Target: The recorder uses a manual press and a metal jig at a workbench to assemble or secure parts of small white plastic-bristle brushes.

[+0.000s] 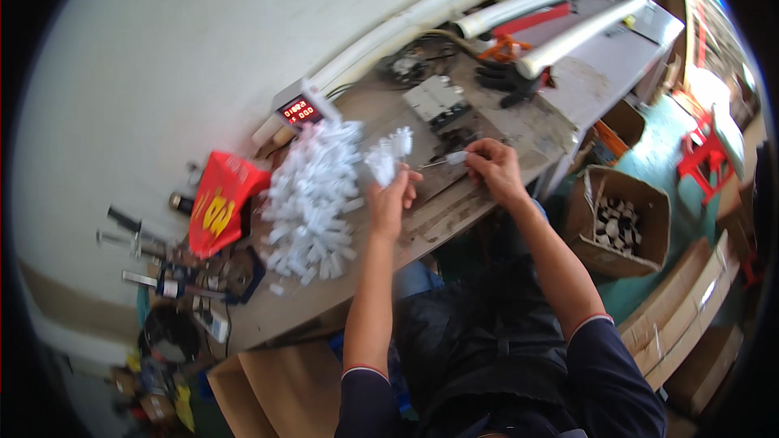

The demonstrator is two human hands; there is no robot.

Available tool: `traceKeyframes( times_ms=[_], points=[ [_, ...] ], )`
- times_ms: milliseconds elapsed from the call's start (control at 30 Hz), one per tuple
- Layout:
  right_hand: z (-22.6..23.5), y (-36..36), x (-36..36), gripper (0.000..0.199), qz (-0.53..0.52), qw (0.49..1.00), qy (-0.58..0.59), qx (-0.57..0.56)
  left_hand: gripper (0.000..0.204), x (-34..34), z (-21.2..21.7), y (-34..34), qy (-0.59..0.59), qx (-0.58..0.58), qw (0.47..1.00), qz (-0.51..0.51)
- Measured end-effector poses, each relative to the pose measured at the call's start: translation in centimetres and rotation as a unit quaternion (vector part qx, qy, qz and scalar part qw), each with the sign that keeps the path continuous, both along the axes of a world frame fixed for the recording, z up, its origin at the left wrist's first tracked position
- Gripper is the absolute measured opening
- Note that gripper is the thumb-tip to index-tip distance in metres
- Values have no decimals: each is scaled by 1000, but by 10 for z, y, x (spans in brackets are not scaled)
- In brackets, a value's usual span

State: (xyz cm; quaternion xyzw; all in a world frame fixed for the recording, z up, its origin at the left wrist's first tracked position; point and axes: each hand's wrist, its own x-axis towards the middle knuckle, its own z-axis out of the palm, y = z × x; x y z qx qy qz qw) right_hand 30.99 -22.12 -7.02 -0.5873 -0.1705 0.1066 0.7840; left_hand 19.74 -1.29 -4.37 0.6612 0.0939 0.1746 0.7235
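My left hand (393, 199) is closed at the right of a big pile of small white plastic pieces (312, 195). At its fingers a bunch of similar white pieces (388, 156) sticks up, apart from the pile. To the right, my right hand (497, 169) pinches a small white plastic piece (457, 158) between thumb and fingers. A thin metal rod (432, 165) spans the gap between that piece and my left fingertips; blur hides where it ends. Both hands are above the worn workbench (430, 223), near its front edge.
A box with a red digital display (300, 109) and a red bag (221, 203) border the pile. Farther back are a grey metal block (436, 100), a black glove (507, 81) and long white tubes (580, 36). A carton of black-and-white parts (580, 231) stands right, below the bench.
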Motion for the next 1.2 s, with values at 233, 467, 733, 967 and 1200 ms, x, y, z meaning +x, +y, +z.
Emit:
traceKeyframes(
  times_ms=[233, 467, 733, 967, 1200],
  points=[
    [-5, -13, 0, 15, -15, 997, -53, -51, 17, -156, 23, 4, -5, -26, 995, 98],
    [-24, -19, 15, 19, -5, 996, -81, -47, 16, -377, 58, 67, 53, 48, 885, 460],
    [-20, -7, 8, 19, -20, 995, -92, -32, 29, -613, 50, 131, 527, 411, 481, 568],
    [22, 28, -89, 12, 159, 968, -162, -105, 26, -458, 48, 76, 177, 433, 678, 566],
    [48, 109, -212, 8, 372, 905, -177, -108, 31, -300, 27, -12, 61, 491, 832, 250]
  ],
)
